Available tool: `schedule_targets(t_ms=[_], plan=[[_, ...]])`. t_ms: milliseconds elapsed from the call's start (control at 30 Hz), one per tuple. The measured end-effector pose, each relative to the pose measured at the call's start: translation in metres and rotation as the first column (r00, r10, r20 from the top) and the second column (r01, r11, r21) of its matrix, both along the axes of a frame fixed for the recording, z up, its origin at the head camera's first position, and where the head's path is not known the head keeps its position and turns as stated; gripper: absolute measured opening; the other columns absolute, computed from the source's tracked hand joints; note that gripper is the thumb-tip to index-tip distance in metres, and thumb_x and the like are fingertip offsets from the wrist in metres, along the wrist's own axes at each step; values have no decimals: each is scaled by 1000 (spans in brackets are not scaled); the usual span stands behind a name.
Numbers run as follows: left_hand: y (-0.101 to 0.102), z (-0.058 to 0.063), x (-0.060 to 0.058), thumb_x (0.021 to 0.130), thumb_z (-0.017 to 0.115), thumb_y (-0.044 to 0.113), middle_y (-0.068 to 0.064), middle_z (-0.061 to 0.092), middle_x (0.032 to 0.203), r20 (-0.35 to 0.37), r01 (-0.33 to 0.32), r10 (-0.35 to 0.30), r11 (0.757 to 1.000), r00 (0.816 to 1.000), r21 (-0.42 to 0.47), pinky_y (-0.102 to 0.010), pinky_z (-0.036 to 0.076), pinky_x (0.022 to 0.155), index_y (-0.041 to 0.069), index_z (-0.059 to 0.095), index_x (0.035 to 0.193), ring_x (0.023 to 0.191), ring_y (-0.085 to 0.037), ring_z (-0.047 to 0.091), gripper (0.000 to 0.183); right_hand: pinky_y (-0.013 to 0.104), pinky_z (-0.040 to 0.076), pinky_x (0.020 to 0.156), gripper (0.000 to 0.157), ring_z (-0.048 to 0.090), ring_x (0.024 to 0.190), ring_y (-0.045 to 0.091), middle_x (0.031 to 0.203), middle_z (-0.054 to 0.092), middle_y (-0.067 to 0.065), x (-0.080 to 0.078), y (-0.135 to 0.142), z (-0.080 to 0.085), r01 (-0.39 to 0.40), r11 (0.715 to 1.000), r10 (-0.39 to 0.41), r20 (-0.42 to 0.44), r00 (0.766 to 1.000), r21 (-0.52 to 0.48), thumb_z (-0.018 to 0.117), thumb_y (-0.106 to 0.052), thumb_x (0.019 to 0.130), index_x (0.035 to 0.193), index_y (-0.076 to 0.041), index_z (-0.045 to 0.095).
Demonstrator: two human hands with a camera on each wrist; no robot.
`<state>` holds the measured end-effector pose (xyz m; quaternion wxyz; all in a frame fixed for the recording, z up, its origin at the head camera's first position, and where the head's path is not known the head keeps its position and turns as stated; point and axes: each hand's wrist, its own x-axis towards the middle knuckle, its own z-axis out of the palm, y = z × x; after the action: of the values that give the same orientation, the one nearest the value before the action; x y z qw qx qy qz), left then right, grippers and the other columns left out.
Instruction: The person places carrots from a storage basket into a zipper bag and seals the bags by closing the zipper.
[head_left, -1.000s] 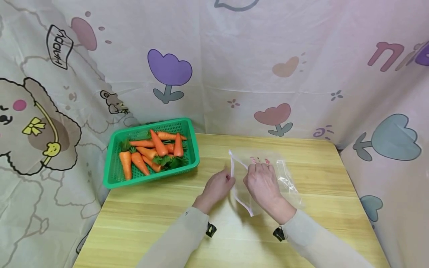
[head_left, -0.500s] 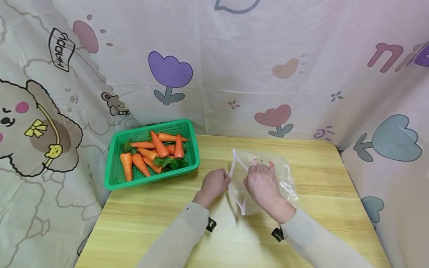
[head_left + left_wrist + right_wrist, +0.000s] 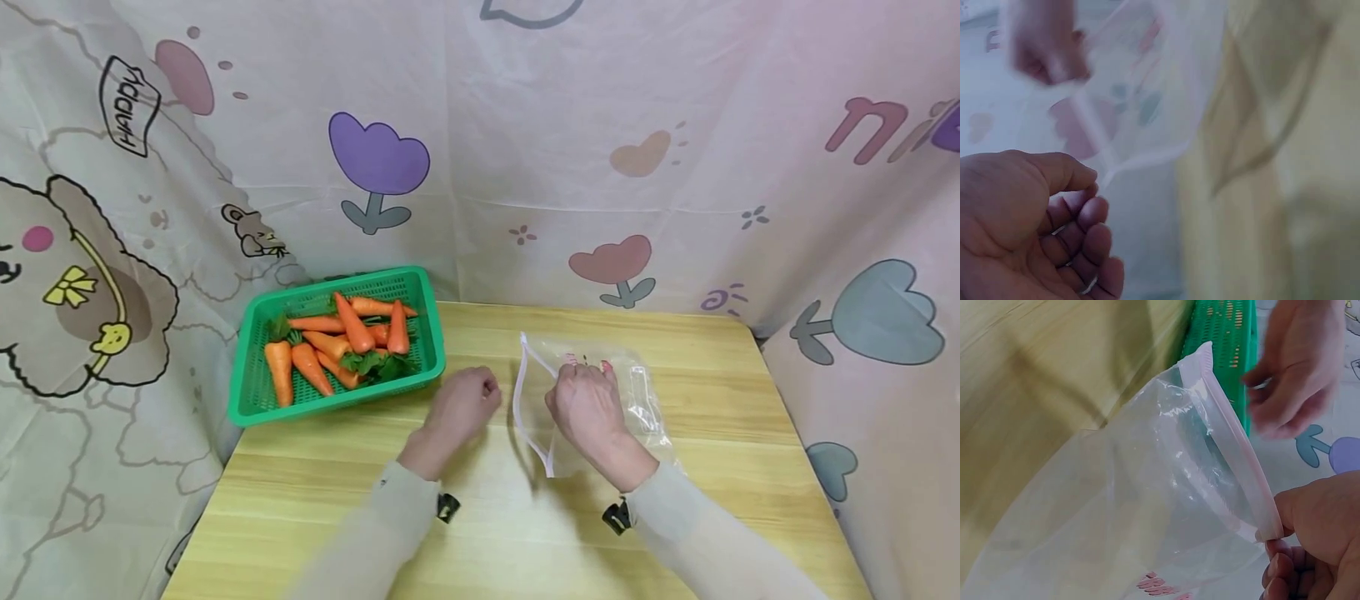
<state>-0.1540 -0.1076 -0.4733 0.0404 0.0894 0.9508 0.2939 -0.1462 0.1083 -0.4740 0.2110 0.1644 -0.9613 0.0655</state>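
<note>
A clear zip bag (image 3: pixel 534 408) with a pale pink zip edge stands mouth agape over the table, its mouth facing left. My right hand (image 3: pixel 592 408) pinches one side of that edge between thumb and fingers, plain in the right wrist view, where the bag (image 3: pixel 1141 487) hangs wide with red print on it. My left hand (image 3: pixel 461 407) is off the bag, between it and the green basket (image 3: pixel 337 406). In the left wrist view the left hand (image 3: pixel 1041 219) has loosely curled fingers, thumb near the index tip, and nothing in them. Several carrots (image 3: pixel 356 325) with green tops lie in the basket.
The wooden table (image 3: pixel 720 467) carries the basket at back left and the bag right of its middle. A printed cloth (image 3: pixel 510 150) hangs behind and along both sides. Black straps with small cameras (image 3: pixel 447 507) sit at the wrists.
My left hand has let go of the bag's zip edge and moved left, towards the basket. The right hand has kept its pinch and barely moved. The bag's mouth stays spread.
</note>
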Motion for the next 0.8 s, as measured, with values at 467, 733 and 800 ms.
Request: schedule_targets(t_ms=[467, 733, 800], plan=[[-122, 48, -55, 104, 61, 19, -12, 66, 98, -169, -46, -1, 960, 986, -276, -49, 46, 94, 7, 65, 102, 101, -36, 58, 13, 54, 51, 84, 20, 56, 60, 30, 65, 56, 9, -1, 6, 3, -8, 1000, 8, 3, 1000, 16, 67, -9, 83, 71, -5, 52], [-143, 45, -73, 102, 67, 25, -16, 64, 120, -210, 77, -207, 862, 956, -500, -56, 45, 98, 4, 65, 118, 114, -38, 52, 26, 47, 49, 67, 22, 51, 55, 27, 61, 51, 6, -2, 10, 0, -13, 1000, 13, -54, 998, 8, 65, -6, 80, 68, -8, 48], [-149, 45, -78, 102, 67, 23, -17, 64, 124, -196, 109, -248, 838, 949, -534, -58, 45, 102, 3, 65, 121, 118, -38, 53, 28, 44, 46, 62, 23, 49, 55, 26, 60, 49, 5, -3, 11, 0, -12, 1000, 13, -53, 999, 10, 65, -5, 80, 67, -9, 46]])
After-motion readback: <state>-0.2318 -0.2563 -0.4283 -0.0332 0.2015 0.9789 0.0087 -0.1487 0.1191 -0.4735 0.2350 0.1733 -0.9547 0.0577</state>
